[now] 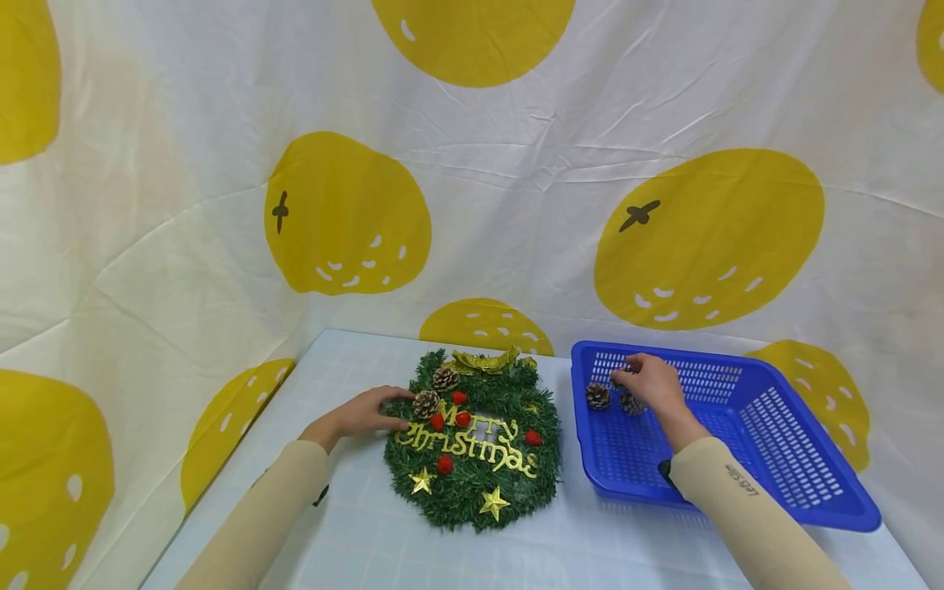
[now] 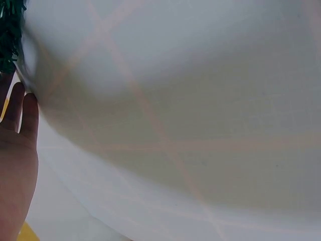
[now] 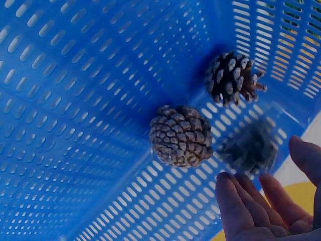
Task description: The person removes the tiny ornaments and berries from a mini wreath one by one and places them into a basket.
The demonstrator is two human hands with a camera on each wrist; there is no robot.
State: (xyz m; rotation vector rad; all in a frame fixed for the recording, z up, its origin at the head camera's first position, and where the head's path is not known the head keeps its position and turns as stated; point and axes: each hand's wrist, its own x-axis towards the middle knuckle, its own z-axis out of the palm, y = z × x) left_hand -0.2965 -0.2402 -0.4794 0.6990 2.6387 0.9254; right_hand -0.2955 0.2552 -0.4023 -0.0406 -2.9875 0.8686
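A green wreath [image 1: 472,492] with gold "Merry Christmas" lettering, red berries and gold stars lies on the table. My left hand [image 1: 369,410] rests at its left edge, its fingers extended, next to a pine cone [image 1: 425,403]. Another pine cone [image 1: 446,378] sits higher on the wreath. Over the left part of a blue basket [image 1: 726,512] is my right hand [image 1: 655,385]. Its fingers are apart in the right wrist view, and a dark, blurred pine cone [image 3: 251,146] shows just beyond the fingertips. Two more pine cones, one rounded [image 3: 180,135] and one splayed [image 3: 230,79], lie in the basket.
The basket has slotted walls and stands right of the wreath, close to the back curtain [image 1: 516,246]. A gold bow [image 1: 483,360] tops the wreath. The pale checked table [image 1: 354,524] runs along the curtain at the left.
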